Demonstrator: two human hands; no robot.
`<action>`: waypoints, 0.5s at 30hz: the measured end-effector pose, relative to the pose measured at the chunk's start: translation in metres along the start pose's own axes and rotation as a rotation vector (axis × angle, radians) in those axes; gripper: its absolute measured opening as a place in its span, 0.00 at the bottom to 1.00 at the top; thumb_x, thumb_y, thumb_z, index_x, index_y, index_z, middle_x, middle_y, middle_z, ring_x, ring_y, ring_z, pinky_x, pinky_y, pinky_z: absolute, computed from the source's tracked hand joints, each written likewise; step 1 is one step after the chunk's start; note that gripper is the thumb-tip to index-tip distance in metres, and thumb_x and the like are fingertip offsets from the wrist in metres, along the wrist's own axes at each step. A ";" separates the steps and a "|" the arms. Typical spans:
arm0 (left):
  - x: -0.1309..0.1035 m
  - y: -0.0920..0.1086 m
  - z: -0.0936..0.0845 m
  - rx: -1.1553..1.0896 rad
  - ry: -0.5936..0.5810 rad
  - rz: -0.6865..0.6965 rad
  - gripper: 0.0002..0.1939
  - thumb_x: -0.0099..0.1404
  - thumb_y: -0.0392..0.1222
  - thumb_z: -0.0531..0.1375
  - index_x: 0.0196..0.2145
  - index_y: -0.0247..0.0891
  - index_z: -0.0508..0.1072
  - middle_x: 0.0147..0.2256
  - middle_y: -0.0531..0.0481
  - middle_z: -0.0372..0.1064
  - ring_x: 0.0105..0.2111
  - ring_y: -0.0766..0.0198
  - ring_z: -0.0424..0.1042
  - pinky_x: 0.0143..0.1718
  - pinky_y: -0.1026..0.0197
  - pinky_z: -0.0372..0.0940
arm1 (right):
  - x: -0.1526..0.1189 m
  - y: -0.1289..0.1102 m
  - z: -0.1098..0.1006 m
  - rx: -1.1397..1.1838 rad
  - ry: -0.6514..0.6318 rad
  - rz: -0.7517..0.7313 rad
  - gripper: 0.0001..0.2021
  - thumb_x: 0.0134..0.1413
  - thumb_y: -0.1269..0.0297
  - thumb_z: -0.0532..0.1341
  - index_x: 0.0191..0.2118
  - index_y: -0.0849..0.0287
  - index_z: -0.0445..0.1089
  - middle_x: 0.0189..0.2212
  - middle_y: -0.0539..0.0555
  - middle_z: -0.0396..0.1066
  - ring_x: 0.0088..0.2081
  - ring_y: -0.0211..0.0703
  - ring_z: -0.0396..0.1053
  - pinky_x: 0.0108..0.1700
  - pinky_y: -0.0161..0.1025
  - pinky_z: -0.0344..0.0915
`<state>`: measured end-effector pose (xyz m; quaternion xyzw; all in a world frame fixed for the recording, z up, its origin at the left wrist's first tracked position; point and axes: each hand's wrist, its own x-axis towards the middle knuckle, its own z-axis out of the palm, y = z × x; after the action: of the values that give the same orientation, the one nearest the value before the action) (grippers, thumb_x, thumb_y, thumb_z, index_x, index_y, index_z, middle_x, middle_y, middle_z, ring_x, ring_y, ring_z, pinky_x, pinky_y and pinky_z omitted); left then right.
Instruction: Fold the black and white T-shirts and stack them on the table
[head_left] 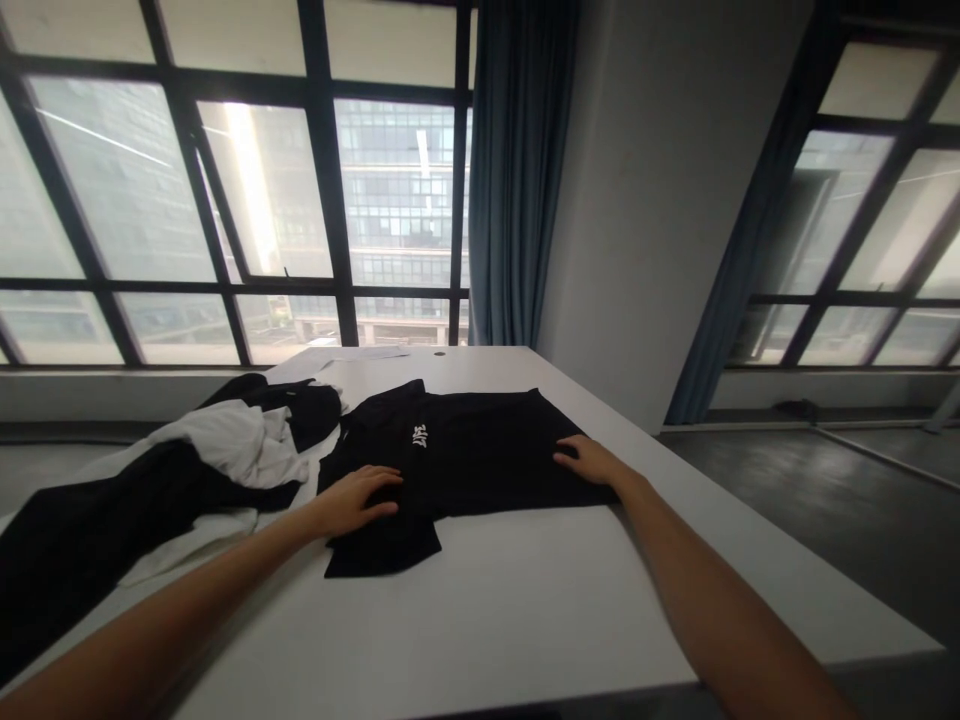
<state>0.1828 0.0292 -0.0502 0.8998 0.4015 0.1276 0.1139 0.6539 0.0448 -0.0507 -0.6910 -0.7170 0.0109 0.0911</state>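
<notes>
On my feed the white surface (pixel 525 600) carries a loose heap of black and white clothes (pixel 187 470) at left, close enough that I judge it could drag into the black T-shirt (pixel 465 450) lying flat at centre. My left hand (pixel 352 500) and right hand (pixel 592 460) press it, fingers spread, gripping nothing. No containers visible.
</notes>
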 end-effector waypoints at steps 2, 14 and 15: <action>-0.003 0.000 0.012 0.093 -0.059 -0.042 0.32 0.67 0.63 0.50 0.63 0.47 0.62 0.66 0.45 0.52 0.65 0.49 0.52 0.65 0.42 0.44 | 0.002 -0.002 0.007 0.024 -0.056 -0.017 0.27 0.61 0.53 0.55 0.61 0.66 0.64 0.62 0.64 0.61 0.62 0.49 0.59 0.63 0.40 0.53; 0.079 -0.034 -0.037 0.092 0.037 -0.167 0.22 0.69 0.57 0.52 0.48 0.41 0.76 0.48 0.49 0.74 0.48 0.53 0.72 0.50 0.56 0.66 | 0.010 -0.013 -0.010 -0.129 0.016 0.062 0.23 0.63 0.50 0.52 0.53 0.59 0.71 0.55 0.63 0.68 0.54 0.56 0.67 0.51 0.47 0.65; 0.102 -0.048 -0.038 0.105 0.070 -0.193 0.20 0.69 0.54 0.55 0.49 0.39 0.74 0.49 0.48 0.72 0.48 0.52 0.71 0.50 0.54 0.66 | 0.011 -0.011 -0.005 -0.108 0.005 0.041 0.24 0.63 0.50 0.52 0.56 0.60 0.69 0.58 0.63 0.65 0.56 0.56 0.65 0.54 0.48 0.64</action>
<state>0.2035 0.1410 -0.0150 0.8566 0.4962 0.1263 0.0640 0.6430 0.0548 -0.0426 -0.7094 -0.7021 -0.0276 0.0551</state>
